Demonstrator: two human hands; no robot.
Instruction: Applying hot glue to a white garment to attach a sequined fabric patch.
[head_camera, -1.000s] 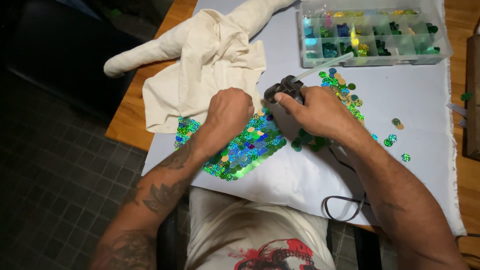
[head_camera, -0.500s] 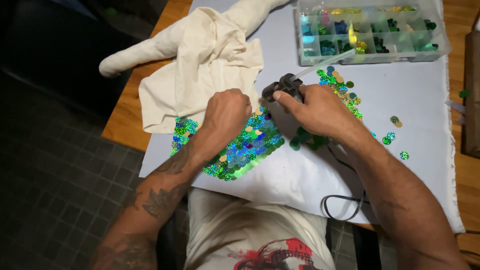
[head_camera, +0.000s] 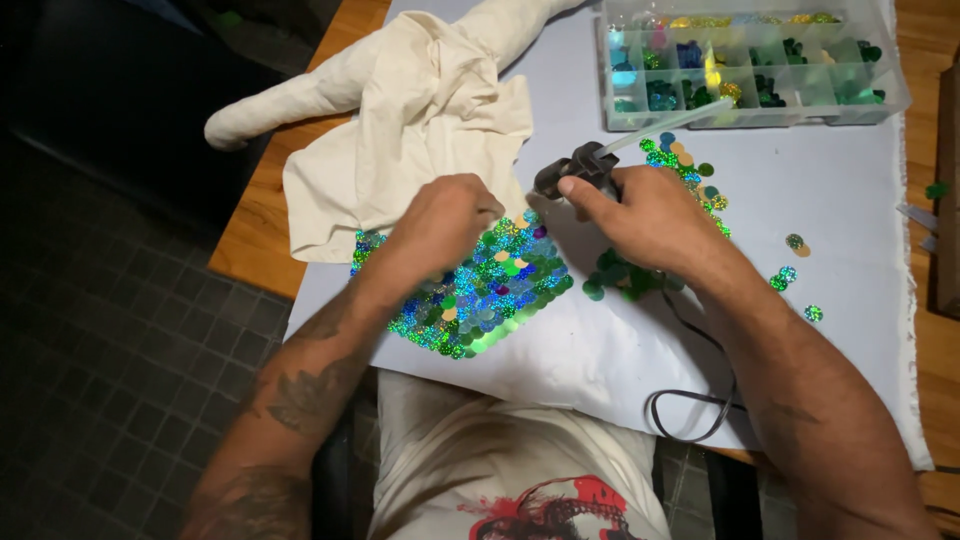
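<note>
A person seated at a wooden bench works over a pale sheet that covers most of it, seen from a head-worn camera looking down. At the centre of the frame the right hand grips a black glue gun, fingers wrapped shut around its body, with a translucent glue stick jutting from its back toward the upper right. Just left of it the left hand is curled into a loose fist, knuckles up, pressing down on the upper edge of a patch of glittering green and blue sequins laid in overlapping rows on the sheet; whether its fingers pinch anything cannot be told. The glue gun's nozzle points down and left, near the top of the sequin patch, close beside the left hand. A cream cloth lies bunched in the upper left of the frame, touching the patch's upper edge. A clear compartment box of sorted sequins sits at the upper right. Loose sequins are scattered on the sheet right of the right hand, and a dark cable loops near the sheet's lower edge, under the right forearm.
</note>
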